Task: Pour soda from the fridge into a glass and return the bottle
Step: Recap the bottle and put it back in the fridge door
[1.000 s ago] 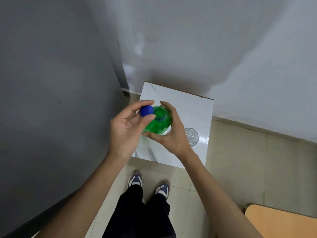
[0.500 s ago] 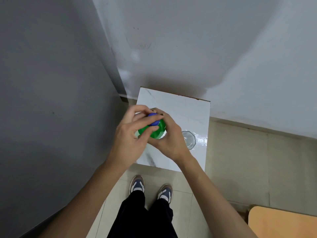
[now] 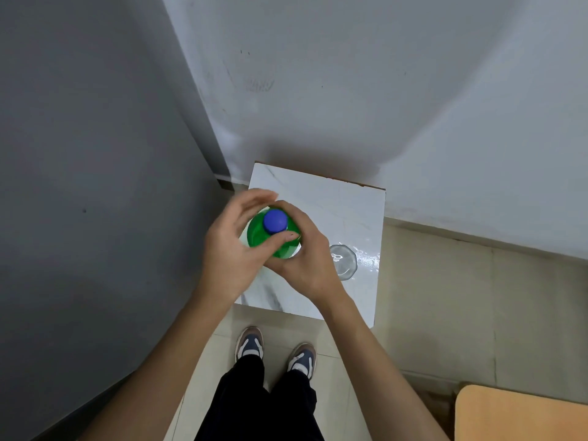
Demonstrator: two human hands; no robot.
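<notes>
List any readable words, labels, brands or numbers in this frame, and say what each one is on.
None can be read.
Green bottle: no label faces the camera.
Blue cap: plain top, no print visible.
Glass: unmarked.
Wall: faint smudges only, not legible text.

A small white marble-topped table (image 3: 346,211) stands in the corner against the wall (image 3: 381,90). Just below it — two sneakers (image 3: 251,343) on the beige tiled floor (image 3: 445,297); lower right of it, a tan wooden surface (image 3: 521,415).
</notes>
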